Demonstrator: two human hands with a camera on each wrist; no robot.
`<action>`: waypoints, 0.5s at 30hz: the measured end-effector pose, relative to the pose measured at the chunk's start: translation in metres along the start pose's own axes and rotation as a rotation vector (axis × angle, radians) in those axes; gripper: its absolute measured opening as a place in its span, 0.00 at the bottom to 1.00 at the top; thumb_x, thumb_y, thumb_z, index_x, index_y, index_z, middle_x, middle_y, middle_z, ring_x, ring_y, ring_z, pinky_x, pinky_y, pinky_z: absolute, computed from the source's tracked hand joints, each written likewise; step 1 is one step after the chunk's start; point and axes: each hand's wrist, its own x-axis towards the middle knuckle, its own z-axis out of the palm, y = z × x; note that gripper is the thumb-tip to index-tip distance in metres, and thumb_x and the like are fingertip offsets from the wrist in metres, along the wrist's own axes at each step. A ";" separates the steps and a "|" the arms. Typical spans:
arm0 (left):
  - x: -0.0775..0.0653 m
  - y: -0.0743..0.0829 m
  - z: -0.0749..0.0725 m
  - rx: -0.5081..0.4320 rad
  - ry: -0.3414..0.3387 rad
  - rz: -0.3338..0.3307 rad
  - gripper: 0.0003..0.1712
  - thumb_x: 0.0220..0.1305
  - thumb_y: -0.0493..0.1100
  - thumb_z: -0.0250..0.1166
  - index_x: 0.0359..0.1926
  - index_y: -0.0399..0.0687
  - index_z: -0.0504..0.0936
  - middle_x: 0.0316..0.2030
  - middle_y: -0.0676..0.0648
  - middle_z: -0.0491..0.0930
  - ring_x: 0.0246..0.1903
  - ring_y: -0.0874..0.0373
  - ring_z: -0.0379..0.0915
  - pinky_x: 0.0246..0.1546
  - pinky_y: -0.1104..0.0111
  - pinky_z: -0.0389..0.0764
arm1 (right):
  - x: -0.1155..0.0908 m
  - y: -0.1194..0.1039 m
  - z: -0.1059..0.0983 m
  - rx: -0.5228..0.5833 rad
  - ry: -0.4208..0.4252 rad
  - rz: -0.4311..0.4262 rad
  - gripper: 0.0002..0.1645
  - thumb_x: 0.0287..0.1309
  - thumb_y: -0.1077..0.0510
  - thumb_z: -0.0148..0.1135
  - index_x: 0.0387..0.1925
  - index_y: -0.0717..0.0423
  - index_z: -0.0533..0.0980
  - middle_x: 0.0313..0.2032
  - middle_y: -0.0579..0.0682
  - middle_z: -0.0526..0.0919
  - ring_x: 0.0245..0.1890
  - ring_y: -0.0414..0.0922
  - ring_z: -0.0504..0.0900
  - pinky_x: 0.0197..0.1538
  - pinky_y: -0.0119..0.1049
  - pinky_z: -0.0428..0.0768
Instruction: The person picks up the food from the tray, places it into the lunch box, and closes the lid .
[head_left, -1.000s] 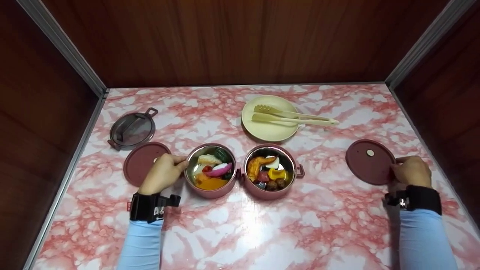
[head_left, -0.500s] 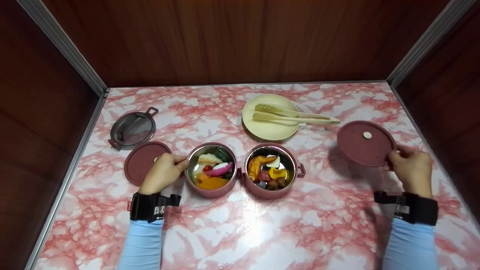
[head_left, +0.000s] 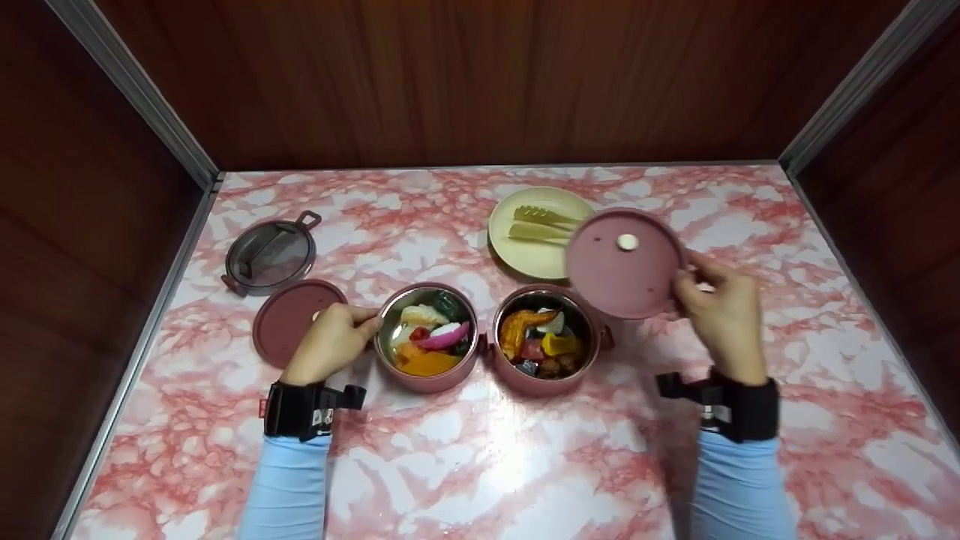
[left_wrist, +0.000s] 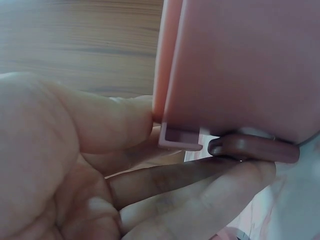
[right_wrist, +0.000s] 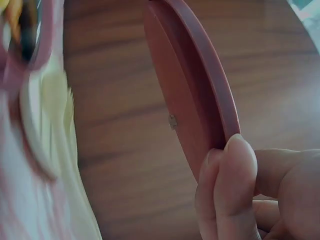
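Two pink pots with steel insides stand side by side mid-table. At the rim of the left pot (head_left: 426, 382), my left hand (head_left: 330, 345) grips its left side. In the left wrist view the thumb presses at the rim, with fingers under the side handle (left_wrist: 255, 148). Colourful food pieces, one of them purple and white, lie inside. The right pot (head_left: 540, 382) is uncovered, with an orange wing-shaped piece (head_left: 517, 330) and other food inside. My right hand (head_left: 724, 319) pinches the edge of a round dark-pink lid (head_left: 622, 281), raised and tilted above the table, right of this pot.
A second pink lid (head_left: 285, 326) lies flat, partly behind my left hand. Beyond it rests a dark see-through lid (head_left: 281, 259) with a handle. A cream plate (head_left: 525, 261) bearing tongs (head_left: 536, 232) sits at the back, partly covered by the raised lid. Wooden walls (head_left: 480, 82) enclose the table.
My right hand has lifted the lid off the table at the right and carried it left towards the right pot. The left hand keeps its hold on the left pot.
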 end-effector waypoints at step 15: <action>0.001 0.000 0.000 -0.003 -0.024 -0.007 0.16 0.73 0.43 0.59 0.55 0.42 0.84 0.31 0.48 0.84 0.31 0.54 0.77 0.36 0.63 0.76 | -0.020 -0.020 0.083 0.037 -0.292 -0.050 0.24 0.65 0.65 0.59 0.62 0.66 0.74 0.32 0.59 0.83 0.15 0.41 0.78 0.20 0.35 0.80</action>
